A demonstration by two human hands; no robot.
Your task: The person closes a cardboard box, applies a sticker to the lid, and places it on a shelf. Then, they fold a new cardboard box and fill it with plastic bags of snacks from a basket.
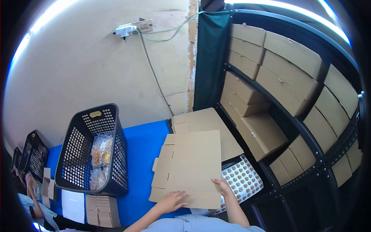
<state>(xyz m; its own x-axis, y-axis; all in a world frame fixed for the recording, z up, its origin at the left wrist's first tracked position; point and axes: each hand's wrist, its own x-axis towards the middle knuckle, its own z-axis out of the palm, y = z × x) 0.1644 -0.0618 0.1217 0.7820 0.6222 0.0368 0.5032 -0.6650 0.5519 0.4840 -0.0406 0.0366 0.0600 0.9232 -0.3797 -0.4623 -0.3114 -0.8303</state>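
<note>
In front of me is a flat, unfolded cardboard box with several slits, tilted over the table. My right hand grips its right edge, thumb on top and the other fingers out of sight beneath. My left hand lies on the lower left part of the same board, fingers stretched out. Behind it lies another flat cardboard piece, partly covered. Under the boards at the right, a sheet of round stickers shows in part.
A dark perforated basket holding plastic packets stands on the blue table. Near it are a closed carton and white paper. Shelves with stacked cartons rise at right. Another person's arm is far left.
</note>
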